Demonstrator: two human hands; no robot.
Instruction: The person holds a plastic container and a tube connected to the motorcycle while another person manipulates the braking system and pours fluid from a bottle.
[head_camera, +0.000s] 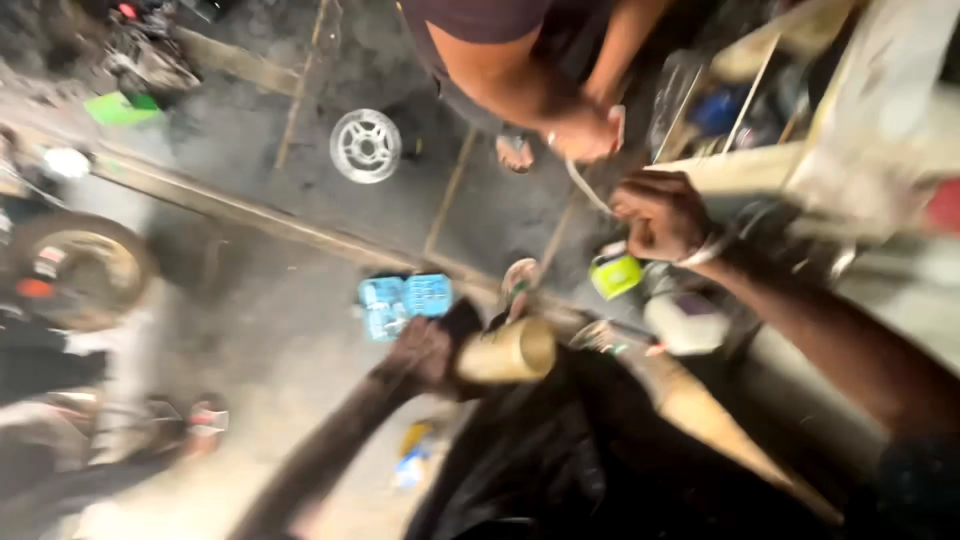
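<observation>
The left hand (425, 355) is closed around one end of a tan, cardboard-like cylindrical tube (510, 352), held low in the middle of the view over dark black sheeting (560, 450). The right hand (655, 215) is raised and clenched in a fist on a thin pale cord or strip (585, 190), which runs up to the hands of another person (580, 130) bending opposite. For the pull to go well, the cord would best be kept taut and in line between the two people, with the tube held steady so it is not dragged sideways. The tube looks smooth, pale brown and open-ended, though motion blur hides finer detail. On the grey floor (300, 350) lie a blue compartmented tool case (405, 303), a silver spoked wheel (366, 146) and a yellow-green container (616, 274).
</observation>
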